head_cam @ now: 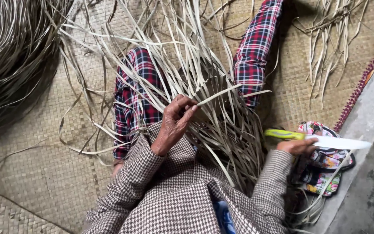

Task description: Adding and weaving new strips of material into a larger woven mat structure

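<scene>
My left hand (175, 123) pinches a pale dried leaf strip (221, 92) that juts out to the right, over a loose bundle of dried strips (221, 125) lying across my lap and plaid-trousered legs (256, 47). My right hand (297, 146) grips a knife (321, 139) with a yellow-green handle and a white blade pointing right, held beside the bundle. Both arms are in houndstooth sleeves.
I sit on a woven mat (44, 173). A big heap of dried strips (9, 52) lies at the upper left, a smaller bunch (330, 39) at the upper right. A floral bag (325, 164) sits under my right hand by the grey concrete edge (369, 173).
</scene>
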